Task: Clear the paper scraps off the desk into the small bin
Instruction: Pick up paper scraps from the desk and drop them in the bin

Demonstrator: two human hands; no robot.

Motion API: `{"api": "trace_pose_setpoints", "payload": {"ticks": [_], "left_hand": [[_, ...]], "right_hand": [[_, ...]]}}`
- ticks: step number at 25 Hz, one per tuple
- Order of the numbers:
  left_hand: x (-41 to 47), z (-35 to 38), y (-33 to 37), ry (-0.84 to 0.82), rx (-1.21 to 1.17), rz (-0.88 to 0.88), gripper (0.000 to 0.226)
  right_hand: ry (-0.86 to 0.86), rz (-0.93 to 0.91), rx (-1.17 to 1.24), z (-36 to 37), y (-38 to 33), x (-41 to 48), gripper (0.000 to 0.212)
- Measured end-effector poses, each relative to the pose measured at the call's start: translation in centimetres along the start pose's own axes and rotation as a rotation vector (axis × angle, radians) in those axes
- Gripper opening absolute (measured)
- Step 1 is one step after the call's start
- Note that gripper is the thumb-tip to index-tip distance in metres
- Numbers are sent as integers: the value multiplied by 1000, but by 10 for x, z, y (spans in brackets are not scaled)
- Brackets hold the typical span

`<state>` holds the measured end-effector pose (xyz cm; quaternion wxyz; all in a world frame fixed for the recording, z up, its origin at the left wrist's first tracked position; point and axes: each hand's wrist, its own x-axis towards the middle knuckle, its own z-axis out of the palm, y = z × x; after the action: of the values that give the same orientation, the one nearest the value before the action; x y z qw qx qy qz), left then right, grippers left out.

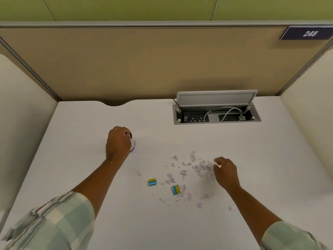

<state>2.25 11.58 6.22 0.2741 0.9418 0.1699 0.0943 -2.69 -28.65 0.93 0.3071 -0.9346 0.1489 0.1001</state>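
The left hand [118,142] is curled shut over the small bin [133,143], pinching a white scrap at its rim. The right hand [226,171] is closed on a scrap at the edge of the paper scraps [183,175] strewn across the white table [90,123], among two blue-and-yellow pieces [152,182].

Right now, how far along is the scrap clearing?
Early to midway. Done: can't tell; the left hand covers the small bin, contents hidden. In hand: left hand holds white scraps at the bin's rim; right hand pinches a scrap at the pile's right edge. Left: most paper scraps lie scattered across the desk, plus two blue-and-yellow pieces.
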Motion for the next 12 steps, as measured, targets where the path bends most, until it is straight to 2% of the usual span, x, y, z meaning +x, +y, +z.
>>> {"api": "trace_pose_setpoints", "payload": {"ticks": [4, 6, 9, 12], "left_hand": [[-43, 30, 18, -66, -91, 32, 16], [-61, 47, 21, -178, -55, -65, 22], [-82, 64, 20, -394, 133, -276, 43], [-93, 72, 13, -484, 255, -433, 56]], "right_hand": [[-153, 131, -105, -4, 12, 26, 46], [-226, 160, -170, 2, 12, 33, 54], [-281, 129, -213, 19, 3, 34, 63], [-291, 38, -257, 37, -12, 34, 67]]}}
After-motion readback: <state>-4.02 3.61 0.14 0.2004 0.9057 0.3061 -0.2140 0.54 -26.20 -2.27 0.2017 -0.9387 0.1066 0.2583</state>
